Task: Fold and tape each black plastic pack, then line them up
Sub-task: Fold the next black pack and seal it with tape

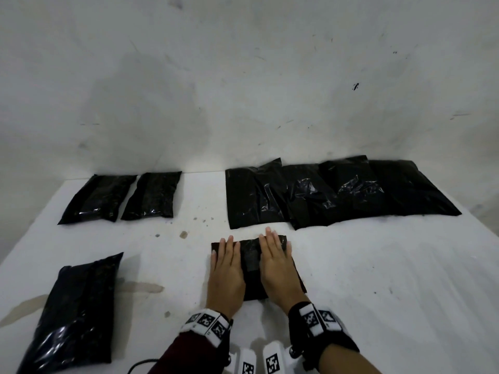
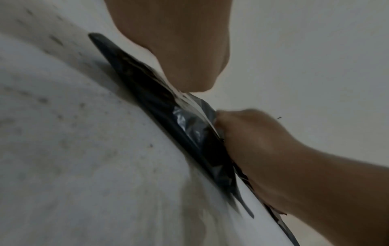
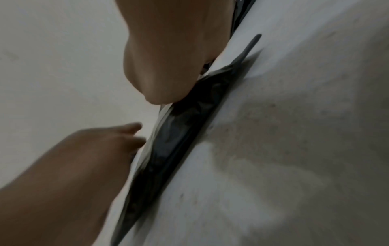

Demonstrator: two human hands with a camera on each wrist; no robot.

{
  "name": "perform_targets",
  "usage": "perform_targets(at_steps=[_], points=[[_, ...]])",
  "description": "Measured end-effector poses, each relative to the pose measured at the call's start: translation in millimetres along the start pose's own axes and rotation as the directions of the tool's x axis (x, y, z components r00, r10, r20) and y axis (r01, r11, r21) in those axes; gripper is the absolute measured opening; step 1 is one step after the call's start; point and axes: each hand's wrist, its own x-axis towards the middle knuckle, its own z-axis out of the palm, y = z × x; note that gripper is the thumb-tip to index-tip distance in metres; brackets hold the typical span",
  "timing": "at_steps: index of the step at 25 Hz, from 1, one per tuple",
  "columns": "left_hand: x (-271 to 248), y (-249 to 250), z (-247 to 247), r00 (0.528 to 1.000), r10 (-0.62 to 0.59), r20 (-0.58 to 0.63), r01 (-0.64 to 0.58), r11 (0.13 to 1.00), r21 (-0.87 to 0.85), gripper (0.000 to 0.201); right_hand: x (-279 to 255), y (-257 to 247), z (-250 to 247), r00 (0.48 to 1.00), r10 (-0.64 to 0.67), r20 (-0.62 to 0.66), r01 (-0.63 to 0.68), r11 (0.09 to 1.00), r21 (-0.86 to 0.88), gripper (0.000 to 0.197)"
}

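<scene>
A folded black plastic pack [image 1: 251, 265] lies on the white table [image 1: 378, 265] in front of me, with a strip of tape down its middle. My left hand [image 1: 226, 268] lies flat on its left half, fingers straight. My right hand [image 1: 278, 265] presses flat on its right half. In the left wrist view the pack [image 2: 168, 106] shows edge-on under my left palm [image 2: 179, 50], with the right hand [image 2: 263, 149] beside it. The right wrist view has the pack [image 3: 185, 129] under my right palm [image 3: 168, 58], and the left hand [image 3: 94, 158] touching its far side.
Two folded packs [image 1: 98, 198] [image 1: 152, 194] lie side by side at the back left. A third folded pack [image 1: 78, 311] lies near left. Several unfolded black packs [image 1: 337, 190] overlap in a row at the back right, against the white wall. Bare table lies to the right.
</scene>
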Motion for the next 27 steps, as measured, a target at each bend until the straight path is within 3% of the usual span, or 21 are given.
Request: perform_targets(at_steps=[2,4,5,7,9,13,17,21,24,27], points=[[-7,0,9,0.999,0.041,0.016,-0.041,0.999,0.023,0.054,-7,-4,7,0.992,-0.127,0.005,0.127,0.99,-0.067,0.071],[-11,2,11,0.999,0.024,0.043,-0.025,0.999,0.022,0.058,-13,-2,9,0.985,-0.13,0.118,0.133,0.991,-0.025,0.085],[-10,2,10,0.999,0.02,0.043,-0.021,0.999,0.031,0.062,-11,-1,8,0.985,-0.133,0.108,0.137,0.99,-0.026,0.08],[-9,3,8,0.998,-0.003,0.056,0.001,1.0,0.03,0.071,-9,0,7,0.99,-0.095,0.108,0.091,0.995,0.041,0.058],[-4,2,6,0.998,-0.048,0.034,0.047,0.998,0.03,0.082,-6,2,6,0.993,-0.055,0.107,0.042,0.992,0.123,0.051],[-6,-8,-2,0.977,-0.199,0.077,0.2,0.98,-0.009,0.123,-5,13,2,0.979,0.144,0.143,-0.183,0.932,0.314,0.077],[-7,-7,-8,0.944,-0.306,0.122,0.286,0.945,0.16,0.136,-9,15,2,0.971,0.181,0.156,-0.196,0.977,0.083,0.094],[-8,-15,-17,0.948,-0.246,0.204,0.19,0.947,0.261,0.142,-12,10,-6,0.941,0.246,0.231,-0.253,0.967,0.0,0.089],[-1,-25,-36,0.961,-0.225,0.158,0.166,0.932,0.322,0.13,-19,-1,-19,0.951,0.27,0.153,-0.227,0.941,-0.252,0.104],[0,-21,-45,0.945,-0.321,0.061,0.293,0.914,0.281,0.072,-20,-9,-25,0.967,0.245,0.072,-0.215,0.934,-0.285,0.074]])
